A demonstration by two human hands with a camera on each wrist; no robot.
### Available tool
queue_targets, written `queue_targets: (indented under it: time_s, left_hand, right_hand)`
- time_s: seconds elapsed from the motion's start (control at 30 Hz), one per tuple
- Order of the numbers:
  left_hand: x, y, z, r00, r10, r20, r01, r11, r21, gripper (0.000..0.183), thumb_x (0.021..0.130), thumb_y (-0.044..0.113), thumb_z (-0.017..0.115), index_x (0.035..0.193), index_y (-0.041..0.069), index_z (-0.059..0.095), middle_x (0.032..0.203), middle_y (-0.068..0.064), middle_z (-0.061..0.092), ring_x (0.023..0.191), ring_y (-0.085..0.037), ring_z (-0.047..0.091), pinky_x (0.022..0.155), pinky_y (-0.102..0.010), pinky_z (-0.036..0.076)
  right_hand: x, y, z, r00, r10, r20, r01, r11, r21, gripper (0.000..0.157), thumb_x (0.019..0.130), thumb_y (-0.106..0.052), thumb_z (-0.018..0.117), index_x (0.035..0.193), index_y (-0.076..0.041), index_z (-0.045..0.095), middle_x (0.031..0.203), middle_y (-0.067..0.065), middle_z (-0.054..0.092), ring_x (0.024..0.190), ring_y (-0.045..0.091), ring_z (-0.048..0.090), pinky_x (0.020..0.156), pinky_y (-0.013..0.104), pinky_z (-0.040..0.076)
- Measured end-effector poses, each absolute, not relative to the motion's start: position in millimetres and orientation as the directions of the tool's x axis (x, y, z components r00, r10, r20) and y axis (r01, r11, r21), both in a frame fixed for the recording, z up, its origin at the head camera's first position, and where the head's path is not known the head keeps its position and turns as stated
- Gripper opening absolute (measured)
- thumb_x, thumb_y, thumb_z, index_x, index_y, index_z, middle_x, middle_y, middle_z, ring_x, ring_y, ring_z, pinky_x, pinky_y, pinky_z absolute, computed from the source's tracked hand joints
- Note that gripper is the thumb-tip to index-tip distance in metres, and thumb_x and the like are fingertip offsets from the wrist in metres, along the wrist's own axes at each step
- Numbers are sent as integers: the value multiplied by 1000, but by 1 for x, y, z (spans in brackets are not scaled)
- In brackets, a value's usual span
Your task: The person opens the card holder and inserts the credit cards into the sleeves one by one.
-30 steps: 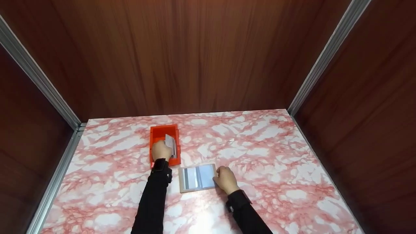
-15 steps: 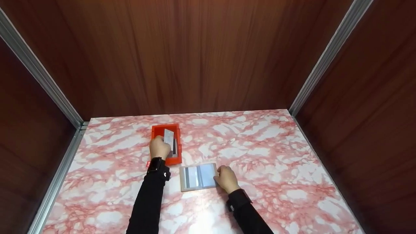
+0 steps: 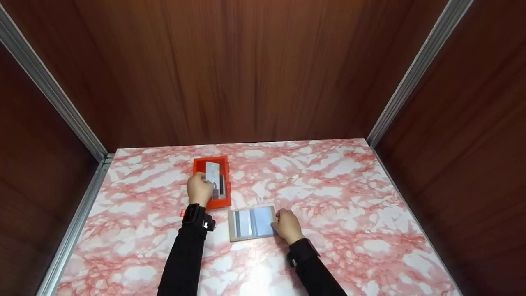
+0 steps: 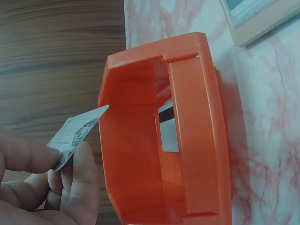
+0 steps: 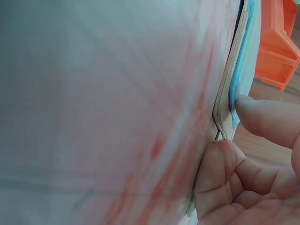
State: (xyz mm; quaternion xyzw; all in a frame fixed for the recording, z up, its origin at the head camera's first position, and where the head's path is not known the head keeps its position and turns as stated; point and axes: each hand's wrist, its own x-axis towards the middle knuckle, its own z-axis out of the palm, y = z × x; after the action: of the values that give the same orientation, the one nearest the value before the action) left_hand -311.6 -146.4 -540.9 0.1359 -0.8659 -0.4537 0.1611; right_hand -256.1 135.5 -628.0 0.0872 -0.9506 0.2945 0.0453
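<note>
My left hand [image 3: 200, 190] pinches a pale printed card [image 3: 213, 172] between thumb and fingers, above the red-orange plastic bin [image 3: 229, 195]. In the left wrist view the card [image 4: 75, 131] is slightly bent and stands off to the side of the bin's opening. Another card with a dark stripe [image 4: 168, 133] lies inside the bin. An open card holder [image 3: 263, 222] with clear sleeves and a beige border lies flat nearer me. At its right edge my right hand [image 3: 289, 227] grips it; the right wrist view shows the thumb [image 5: 262, 115] on the sleeves and the other fingers curled at the edge.
A pink-and-white marbled tabletop [image 3: 328, 197] lies under everything. Dark wood-grain panels [image 3: 263, 74] with metal corner rails [image 3: 415, 70] close off the back and sides. A small red bit [image 3: 182, 213] shows beside the left wrist.
My left hand has lifted the card up from inside the bin and shifted slightly left, so more of the card shows. The right hand keeps its hold on the card holder.
</note>
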Motion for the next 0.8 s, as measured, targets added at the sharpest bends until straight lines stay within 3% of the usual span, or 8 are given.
queue_targets:
  time_s: [0.3,0.57,0.8]
  left_hand:
    - [-301,-139,-542,-910,-385,154,-65,499,864,29,80,-4,51,104,-9,67,90,-18,62,91,-37,59,83,-46,47]
    - [-287,-128,-545,-920,-351,173,-23,490,871,30,80,-2,56,107,-10,67,93,-19,66,89,-35,62,81,-44,49]
    - [-274,-117,-551,-927,-327,186,15,463,886,22,76,-3,60,97,-7,67,82,-12,64,78,-30,61,71,-38,49]
  right_hand:
    - [-256,136,-628,-981,-142,136,-194,806,-560,22,76,-6,76,89,3,61,76,8,56,69,25,56,66,39,49]
    - [-256,137,-629,-978,-146,148,-205,797,-569,21,76,-5,76,88,3,61,74,8,56,68,24,56,66,39,49]
    - [-257,138,-629,-978,-152,140,-206,785,-584,21,77,-6,76,89,3,61,75,7,56,70,25,56,68,40,49]
